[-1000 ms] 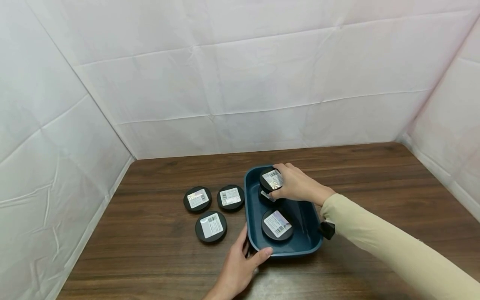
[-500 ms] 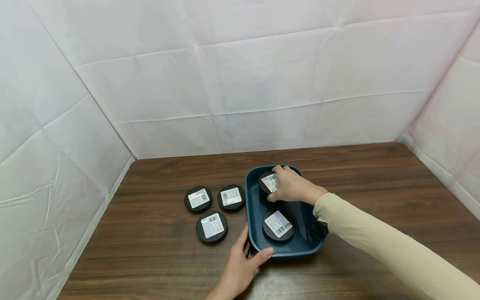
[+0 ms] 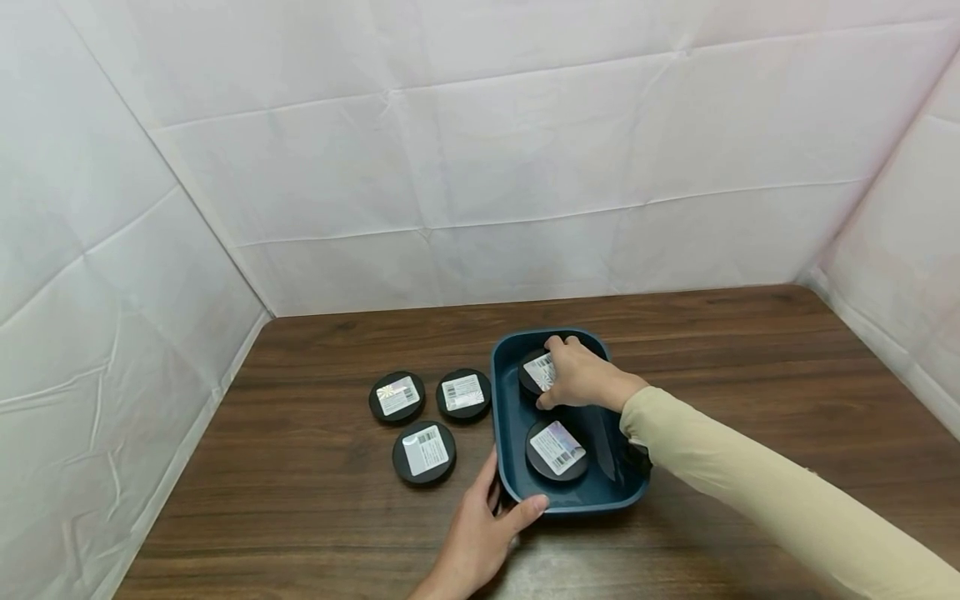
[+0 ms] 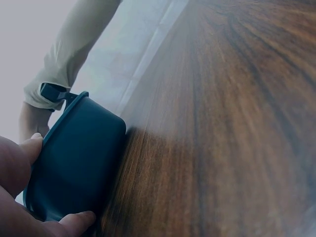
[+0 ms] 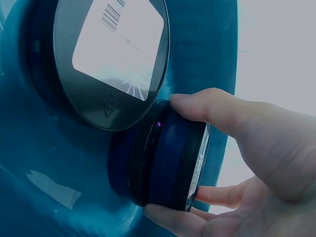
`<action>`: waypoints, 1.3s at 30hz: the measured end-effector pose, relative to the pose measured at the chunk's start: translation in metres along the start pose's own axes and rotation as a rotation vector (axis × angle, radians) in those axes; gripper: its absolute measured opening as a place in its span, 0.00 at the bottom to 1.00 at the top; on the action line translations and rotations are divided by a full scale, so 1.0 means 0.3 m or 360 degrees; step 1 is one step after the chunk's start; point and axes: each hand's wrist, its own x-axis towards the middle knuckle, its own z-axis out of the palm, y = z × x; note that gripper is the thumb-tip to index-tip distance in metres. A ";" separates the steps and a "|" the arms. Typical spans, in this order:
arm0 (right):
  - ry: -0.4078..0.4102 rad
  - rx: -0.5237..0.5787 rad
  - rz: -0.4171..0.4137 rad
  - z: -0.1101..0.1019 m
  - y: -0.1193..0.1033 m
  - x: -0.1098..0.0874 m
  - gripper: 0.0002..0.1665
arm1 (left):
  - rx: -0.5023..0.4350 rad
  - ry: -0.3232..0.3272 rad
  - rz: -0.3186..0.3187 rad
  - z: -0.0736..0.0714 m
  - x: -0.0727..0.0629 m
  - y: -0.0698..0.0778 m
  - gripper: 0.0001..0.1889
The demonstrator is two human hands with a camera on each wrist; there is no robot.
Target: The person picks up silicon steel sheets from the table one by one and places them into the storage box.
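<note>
With its thumb and fingers, my right hand (image 3: 581,379) grips the sides of a flat round black jar (image 3: 534,375) bearing a white barcode label. In the right wrist view, this jar (image 5: 170,158) sits flush on another like it, at the far end of a blue plastic tub (image 3: 517,479). Toward the tub's near end lies a similar labelled jar (image 3: 553,454). My left hand (image 3: 480,537) holds the tub's near left corner, thumb at the rim and fingers against the outer wall, as the left wrist view shows.
Left of the tub, three more labelled black jars lie on the brown wooden table (image 3: 315,500): a back left one (image 3: 397,397), a back right one (image 3: 463,395) and a front one (image 3: 423,453). White fabric walls (image 3: 525,167) stand behind and at both sides.
My right hand has lowered its jar onto the one beneath, which showed below it earlier and is now covered in the head view. The left hand stays at the tub's corner.
</note>
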 end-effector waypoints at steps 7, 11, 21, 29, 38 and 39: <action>0.0011 -0.0005 0.0013 0.006 -0.005 0.000 0.53 | -0.0012 -0.0003 -0.0014 -0.001 0.005 0.001 0.50; 0.0026 -0.0013 0.0034 0.013 -0.005 0.001 0.54 | -0.0008 -0.0002 -0.0020 0.000 0.003 0.002 0.50; 0.0013 -0.0060 0.0059 0.015 -0.010 -0.002 0.55 | 0.0008 -0.0005 -0.0039 -0.005 0.001 0.009 0.50; -0.0016 -0.0028 0.0082 0.014 -0.014 -0.003 0.55 | 0.0006 -0.0004 -0.0036 -0.004 0.001 0.010 0.50; -0.0022 -0.0035 0.0075 0.015 -0.016 -0.007 0.56 | -0.0007 -0.0009 -0.0031 -0.002 0.001 0.008 0.50; -0.0022 -0.0036 0.0077 0.015 -0.016 -0.007 0.56 | -0.0007 -0.0008 -0.0031 -0.003 0.002 0.007 0.50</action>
